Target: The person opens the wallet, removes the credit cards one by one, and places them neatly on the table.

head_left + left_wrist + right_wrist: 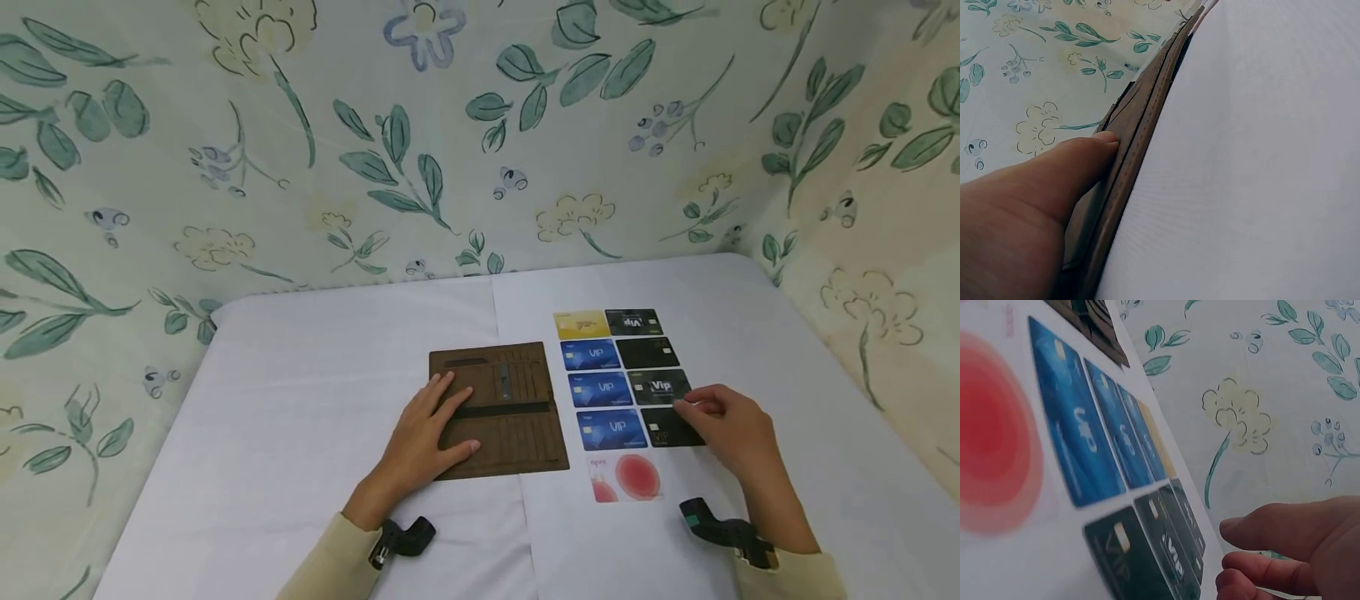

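A brown wallet [502, 450] lies unfolded on the white cloth, showing card slots and a zipped pocket. My left hand [420, 437] rests on its left part with the fingers spread; the left wrist view shows the thumb [1088, 156] on the wallet [1138, 134]. To the wallet's right, cards lie in two columns: a yellow card [581, 323] above blue VIP cards [606, 429], beside several black cards [647, 352]. My right hand [738, 437] is at the lowest black card [671, 429], fingers loosely bent. In the right wrist view its thumb [1266, 528] and fingers stand apart, holding nothing.
Below the columns lies a white card with pink circles [637, 477]. A white cloth [300, 400] covers the table. Leaf-and-flower patterned fabric [450, 167] rises behind and to the right. A black wrist camera [408, 537] is strapped at each sleeve cuff.
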The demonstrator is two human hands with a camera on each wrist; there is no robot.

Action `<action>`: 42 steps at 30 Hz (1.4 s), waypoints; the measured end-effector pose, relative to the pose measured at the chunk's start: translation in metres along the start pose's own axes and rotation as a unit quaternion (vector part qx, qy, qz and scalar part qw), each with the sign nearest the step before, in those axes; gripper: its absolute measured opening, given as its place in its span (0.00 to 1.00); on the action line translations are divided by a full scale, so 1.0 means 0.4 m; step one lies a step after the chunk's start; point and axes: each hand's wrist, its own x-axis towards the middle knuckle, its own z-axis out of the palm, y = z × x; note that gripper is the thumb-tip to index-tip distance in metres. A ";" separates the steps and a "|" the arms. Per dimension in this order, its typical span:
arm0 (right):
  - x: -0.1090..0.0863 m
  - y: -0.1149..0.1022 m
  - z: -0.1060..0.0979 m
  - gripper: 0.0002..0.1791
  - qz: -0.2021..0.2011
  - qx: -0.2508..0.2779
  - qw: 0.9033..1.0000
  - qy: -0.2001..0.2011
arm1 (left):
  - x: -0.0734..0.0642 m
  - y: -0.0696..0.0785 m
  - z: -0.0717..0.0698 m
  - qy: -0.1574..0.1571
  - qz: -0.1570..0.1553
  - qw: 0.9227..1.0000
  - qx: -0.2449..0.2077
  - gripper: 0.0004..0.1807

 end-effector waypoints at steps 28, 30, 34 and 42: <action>0.026 -0.269 0.199 0.21 -0.043 0.201 0.968 -0.141 | 0.001 0.000 -0.001 0.016 0.006 1.000 0.010 0.40; 0.030 -0.278 0.211 0.20 -0.051 0.205 0.967 -0.140 | 0.003 -0.001 -0.001 0.019 0.008 1.000 0.014 0.40; 0.037 -0.305 0.221 0.17 -0.066 0.223 0.960 -0.158 | 0.003 0.001 -0.002 0.013 0.004 1.000 0.013 0.40; 0.028 -0.357 0.231 0.13 -0.048 0.275 0.939 -0.203 | 0.000 0.005 -0.004 0.010 -0.004 1.000 -0.004 0.40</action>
